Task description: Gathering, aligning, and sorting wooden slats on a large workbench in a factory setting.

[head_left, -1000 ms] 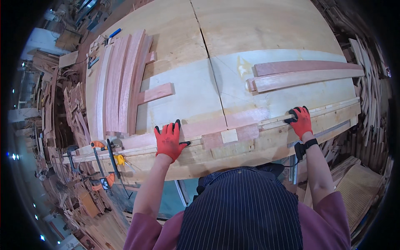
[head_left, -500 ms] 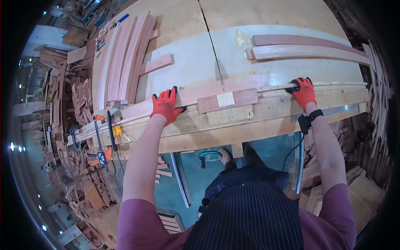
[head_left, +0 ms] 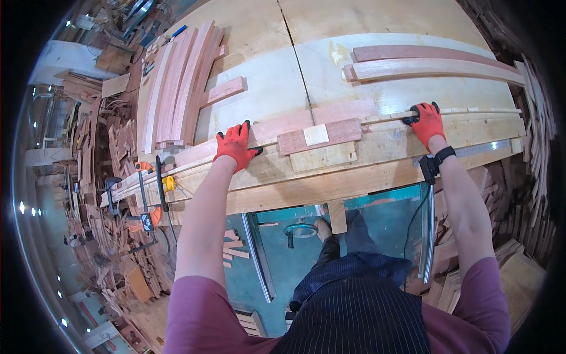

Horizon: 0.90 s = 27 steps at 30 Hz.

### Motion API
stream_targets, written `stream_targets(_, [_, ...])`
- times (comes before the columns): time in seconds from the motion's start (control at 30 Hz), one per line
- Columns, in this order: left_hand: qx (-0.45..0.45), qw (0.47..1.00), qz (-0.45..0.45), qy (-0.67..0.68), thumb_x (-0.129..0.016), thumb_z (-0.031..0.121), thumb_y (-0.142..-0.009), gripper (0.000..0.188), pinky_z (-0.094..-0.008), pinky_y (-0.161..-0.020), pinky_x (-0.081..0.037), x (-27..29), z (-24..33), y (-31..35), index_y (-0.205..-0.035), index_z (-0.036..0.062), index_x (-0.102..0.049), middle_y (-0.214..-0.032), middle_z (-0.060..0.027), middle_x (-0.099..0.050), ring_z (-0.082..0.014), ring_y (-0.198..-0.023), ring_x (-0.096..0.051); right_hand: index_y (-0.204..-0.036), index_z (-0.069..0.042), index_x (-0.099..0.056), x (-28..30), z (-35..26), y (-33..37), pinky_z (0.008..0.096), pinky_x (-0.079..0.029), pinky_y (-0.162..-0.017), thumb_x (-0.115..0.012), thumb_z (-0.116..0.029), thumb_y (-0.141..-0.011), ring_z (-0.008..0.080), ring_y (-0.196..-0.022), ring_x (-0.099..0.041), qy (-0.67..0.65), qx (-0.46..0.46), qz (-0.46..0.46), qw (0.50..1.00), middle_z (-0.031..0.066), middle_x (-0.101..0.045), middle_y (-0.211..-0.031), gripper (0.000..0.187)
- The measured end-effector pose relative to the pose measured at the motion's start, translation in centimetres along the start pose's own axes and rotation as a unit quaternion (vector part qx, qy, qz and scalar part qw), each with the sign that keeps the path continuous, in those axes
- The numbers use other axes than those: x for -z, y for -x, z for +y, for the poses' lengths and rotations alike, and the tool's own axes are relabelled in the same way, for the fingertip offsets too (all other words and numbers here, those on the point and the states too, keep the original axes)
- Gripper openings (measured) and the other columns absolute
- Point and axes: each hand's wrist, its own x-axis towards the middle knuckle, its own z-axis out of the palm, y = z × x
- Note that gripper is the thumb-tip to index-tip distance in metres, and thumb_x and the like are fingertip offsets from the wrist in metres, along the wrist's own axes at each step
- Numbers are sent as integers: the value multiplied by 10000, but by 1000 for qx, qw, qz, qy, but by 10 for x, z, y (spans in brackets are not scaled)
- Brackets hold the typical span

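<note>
In a red glove with black fingertips, my left hand [head_left: 236, 147] lies on a long pinkish plank [head_left: 194, 152] along the near edge of the bench, fingers spread and thumb out to the right. My right hand [head_left: 427, 126], gloved the same, has its fingers curled over a narrow wooden strip [head_left: 386, 118] farther along that edge. Between the hands is a short reddish block [head_left: 341, 133] with a pale square patch [head_left: 316, 135]. Just in front of it sits a light wooden piece [head_left: 324, 157]. The undersides of my fingers are hidden.
Reddish boards [head_left: 177, 88] are stacked at the left, and two long boards [head_left: 436, 71] lie at the far right. Orange-handled clamps [head_left: 143, 194] grip the bench's left end. A metal ruler [head_left: 486, 147] lies near the right edge. A handwheel [head_left: 300, 230] shows below.
The view has shifted slightly, showing more of the green edge under the bench. Both hands stay at about the same places on the wood.
</note>
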Motion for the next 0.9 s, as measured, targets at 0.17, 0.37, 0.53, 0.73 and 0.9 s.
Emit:
stream_targets(0.17, [-8, 1000, 0, 13, -754, 508, -900, 1022, -665, -1220, -246, 9, 4, 3, -1660, 81, -220, -1630, -179, -375, -337, -1514, -349, -1188, -97, -711, -2, 3, -1, 469, -297, -1246, -839, -329, -803, 323, -1287, -555, -11, 8, -7, 1000, 125, -661, -1260, 467])
stream_targets(0.37, [-21, 1000, 20, -11, -759, 525, -883, 1021, -644, -1200, -271, 6, 1, 1, -1646, 72, -255, -1597, -177, -416, -339, -1473, -389, -1192, -81, -697, -12, 8, -5, 477, -275, -1269, -850, -251, -769, 312, -1308, -539, -16, 16, -7, 1000, 123, -653, -1278, 481])
stream_targets(0.53, [-31, 999, 30, 9, -748, 573, -871, 995, -653, -1190, -265, 6, -3, -1, -1622, 81, -320, -1520, -142, -470, -314, -1437, -416, -1204, -61, -689, -6, 5, -14, 475, -283, -1271, -840, -213, -771, 344, -1322, -526, -27, 15, -43, 999, 155, -632, -1301, 483])
stream_targets(0.73, [-50, 994, 34, 94, -790, 584, -813, 988, -665, -1190, -246, 6, -14, -11, -1563, 63, -411, -1462, -157, -501, -330, -1401, -442, -1309, -76, -642, 2, -21, -32, 486, -360, -1196, -855, -314, -772, 365, -1317, -525, -104, 22, -116, 988, 153, -631, -1337, 624])
stream_targets(0.9, [-54, 991, 17, 118, -789, 598, -806, 968, -632, -1170, -276, 15, -25, -13, -1558, 105, -430, -1436, -150, -515, -329, -1368, -473, -1441, -57, -551, 8, -125, -59, 482, -364, -1196, -825, -307, -817, 381, -1373, -480, -152, 111, -82, 979, 186, -568, -1427, 726])
